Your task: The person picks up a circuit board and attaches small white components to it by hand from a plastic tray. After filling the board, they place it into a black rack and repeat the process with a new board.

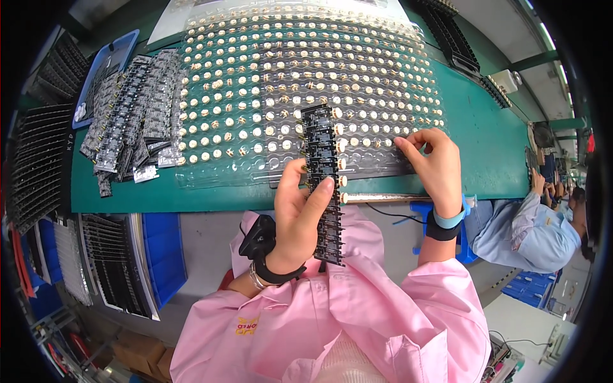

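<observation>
Most pockets in the clear blister tray (255, 96) are full of small round cream parts.
Your left hand (297, 214) is clamped on a long black component strip (324, 185) held upright over the tray's near edge; your right hand (434, 163) pinches, fingertips together, at the tray, where the near rows look emptied. Many remain, by my judgement.

Two hands of the wearer: left hand (295, 214) and right hand (434, 163). One long black component strip (324, 179), held upright at the near edge of the green desk (485, 147). One clear plastic tray (306, 89) on the desk, its small cream round parts (255, 83) too many to count. One heap of black strips (131, 115) toward the left edge, number indistinct. One blue tray (121, 48) at the far left corner. One seated co-worker (536, 230) at the right edge
</observation>
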`<state>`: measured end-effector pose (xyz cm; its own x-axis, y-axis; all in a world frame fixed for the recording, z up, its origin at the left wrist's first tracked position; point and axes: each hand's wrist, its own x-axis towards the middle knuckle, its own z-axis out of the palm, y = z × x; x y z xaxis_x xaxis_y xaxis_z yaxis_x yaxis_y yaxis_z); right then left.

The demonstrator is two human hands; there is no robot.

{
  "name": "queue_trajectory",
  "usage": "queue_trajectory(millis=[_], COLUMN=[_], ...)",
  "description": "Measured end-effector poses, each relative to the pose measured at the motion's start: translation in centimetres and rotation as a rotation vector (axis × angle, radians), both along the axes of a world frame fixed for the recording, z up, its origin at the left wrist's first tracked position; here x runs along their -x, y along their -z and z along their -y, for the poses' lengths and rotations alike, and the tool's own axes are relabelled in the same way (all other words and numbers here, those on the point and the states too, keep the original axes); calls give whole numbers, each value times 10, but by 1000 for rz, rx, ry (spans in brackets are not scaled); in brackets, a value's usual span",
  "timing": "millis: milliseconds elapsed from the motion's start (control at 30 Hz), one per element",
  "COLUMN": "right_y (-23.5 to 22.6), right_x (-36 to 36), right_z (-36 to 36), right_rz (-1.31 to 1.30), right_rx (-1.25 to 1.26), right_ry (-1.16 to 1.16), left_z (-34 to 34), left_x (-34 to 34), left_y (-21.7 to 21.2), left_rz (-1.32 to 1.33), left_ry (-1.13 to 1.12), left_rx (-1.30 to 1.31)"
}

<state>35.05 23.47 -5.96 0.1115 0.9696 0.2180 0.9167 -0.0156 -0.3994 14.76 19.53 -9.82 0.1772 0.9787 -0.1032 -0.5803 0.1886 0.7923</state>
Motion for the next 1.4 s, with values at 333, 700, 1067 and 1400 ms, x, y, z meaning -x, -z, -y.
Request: queue_trajectory(millis=[333, 700, 1067, 1400], right_y=[-10, -19, -3, 3], right_x=[7, 40, 48, 58], right_z=[1, 32, 36, 41], right_rz=[-149, -978, -1370, -1250], right_rx=[38, 182, 494, 500], right_ry=[34, -277, -469, -449], left_z=[-1, -3, -3, -2], left_x=[1, 4, 2, 0], left_y=[-3, -2, -4, -7], left_rz=[-1, 96, 105, 62], left_ry=[-32, 21, 1, -40], left_rx=[8, 44, 19, -5])
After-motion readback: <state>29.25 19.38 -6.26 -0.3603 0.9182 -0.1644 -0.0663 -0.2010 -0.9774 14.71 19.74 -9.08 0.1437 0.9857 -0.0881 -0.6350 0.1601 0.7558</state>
